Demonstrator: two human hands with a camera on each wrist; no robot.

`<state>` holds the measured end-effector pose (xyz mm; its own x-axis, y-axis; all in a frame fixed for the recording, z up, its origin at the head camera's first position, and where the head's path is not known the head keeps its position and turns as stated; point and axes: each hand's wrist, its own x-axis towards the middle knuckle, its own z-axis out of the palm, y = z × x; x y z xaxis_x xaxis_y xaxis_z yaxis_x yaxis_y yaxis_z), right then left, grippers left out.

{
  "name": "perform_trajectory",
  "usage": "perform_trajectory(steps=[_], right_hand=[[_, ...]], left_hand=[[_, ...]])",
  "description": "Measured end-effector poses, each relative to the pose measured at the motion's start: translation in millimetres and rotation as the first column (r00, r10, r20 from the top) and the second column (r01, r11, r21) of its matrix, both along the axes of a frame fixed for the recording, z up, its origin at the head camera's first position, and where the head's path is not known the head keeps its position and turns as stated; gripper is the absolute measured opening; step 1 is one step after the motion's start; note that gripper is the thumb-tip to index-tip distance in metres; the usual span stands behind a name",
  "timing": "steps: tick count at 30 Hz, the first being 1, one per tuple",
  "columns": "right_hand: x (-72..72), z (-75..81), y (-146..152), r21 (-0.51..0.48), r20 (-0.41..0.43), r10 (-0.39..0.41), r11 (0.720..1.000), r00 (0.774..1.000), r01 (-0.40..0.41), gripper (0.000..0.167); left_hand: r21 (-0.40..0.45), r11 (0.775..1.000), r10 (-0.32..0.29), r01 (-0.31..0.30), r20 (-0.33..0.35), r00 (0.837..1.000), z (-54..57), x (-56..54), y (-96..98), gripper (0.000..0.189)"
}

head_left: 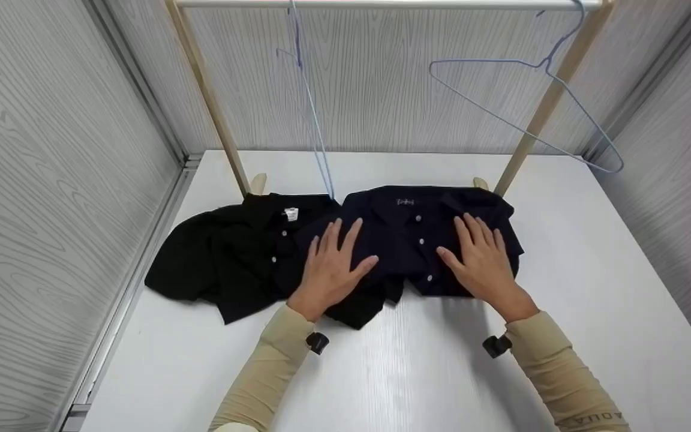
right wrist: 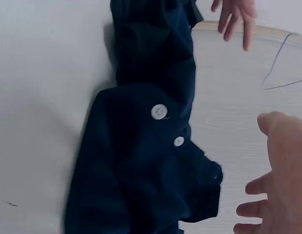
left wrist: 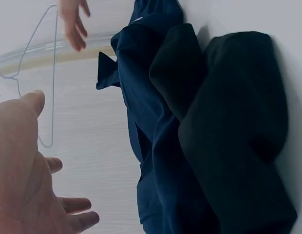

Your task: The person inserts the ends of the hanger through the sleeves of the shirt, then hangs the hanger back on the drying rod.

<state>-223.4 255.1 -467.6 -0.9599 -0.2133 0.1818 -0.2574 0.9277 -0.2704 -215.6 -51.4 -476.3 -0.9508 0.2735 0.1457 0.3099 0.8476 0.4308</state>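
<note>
The navy shirt [head_left: 399, 255] lies on the white tabletop [head_left: 597, 270] at the middle of the head view, with 3 white buttons showing down its front. Its left part overlaps the black shirt [head_left: 207, 258], whose bunched outline reaches close to the tabletop's left edge; 2 white buttons and a pale label [head_left: 291, 214] show near its collar.

Both hands are over the navy shirt, palms down with fingers straight. The left hand [head_left: 330, 273] is spread above the overlap, thumb out toward the middle; the right hand [head_left: 480, 261] is above the navy shirt's right side, near its right edge. The wrist views show both hands raised apart from the cloth.

In front, a wide stretch of white surface runs from the shirts' near edges toward the person, and another to the right edge.

Behind, a rack with a white rail [head_left: 381, 5] and 2 wooden legs [head_left: 207, 96] stands before the back wall. The left hanger [head_left: 315, 119] dips in line with the black shirt's back edge; the right hanger [head_left: 483, 60] hangs well above the tabletop.
</note>
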Motion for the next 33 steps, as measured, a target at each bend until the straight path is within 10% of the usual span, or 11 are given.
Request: perform_trajectory(steps=[14,33], right_hand=[[-46.5,1.1,-7.4,-0.019,0.004,-0.008,1.0,1.0,0.009,0.072],[-76.3,0.2,-23.3,0.07,0.099,-0.003,0.998,0.995,-0.004,0.071]], left_hand=[[0.158,0.987,-0.042,0.032,0.061,0.997,-2.0,-37.0,30.5,0.073],[-0.041,0.998,-0.036,0.043,0.146,0.989,1.0,-94.4,71.6,0.06]])
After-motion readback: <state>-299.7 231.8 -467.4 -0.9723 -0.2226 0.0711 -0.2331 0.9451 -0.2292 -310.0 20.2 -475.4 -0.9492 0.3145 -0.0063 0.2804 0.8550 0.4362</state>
